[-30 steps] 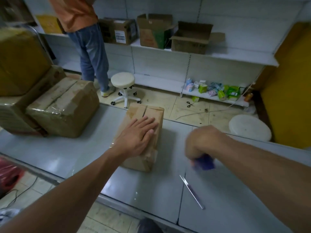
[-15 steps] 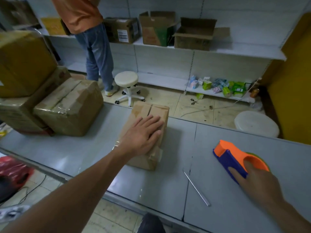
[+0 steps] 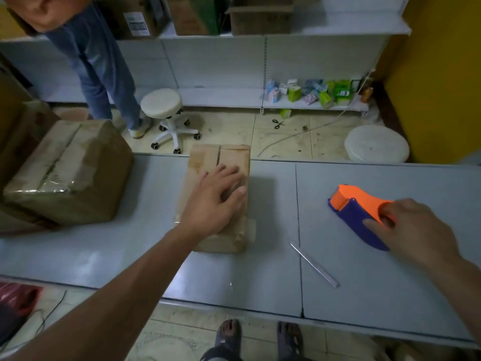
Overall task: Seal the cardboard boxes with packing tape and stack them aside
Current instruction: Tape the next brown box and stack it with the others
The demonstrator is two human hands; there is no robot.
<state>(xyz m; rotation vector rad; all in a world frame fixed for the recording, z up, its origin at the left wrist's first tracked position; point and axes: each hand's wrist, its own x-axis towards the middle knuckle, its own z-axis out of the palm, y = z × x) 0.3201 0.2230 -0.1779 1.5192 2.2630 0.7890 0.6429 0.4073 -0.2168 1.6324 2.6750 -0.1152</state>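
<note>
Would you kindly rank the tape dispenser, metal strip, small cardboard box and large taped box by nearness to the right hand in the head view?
1. tape dispenser, gripped by the right hand.
2. metal strip, just left.
3. small cardboard box, table centre.
4. large taped box, far left.

Dim lighting: a soft shadow is cast right of the cardboard box [image 3: 204, 156]; frame edges are bowed and blurred.

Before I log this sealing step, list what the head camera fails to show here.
- Head view: any tape roll inside the orange and blue tape dispenser, covered by the right hand gripping it.
- Head view: centre seam of the small brown cardboard box, partly under the flat left hand.
- Head view: print on the white shelf-carton label, too blurred.
</note>
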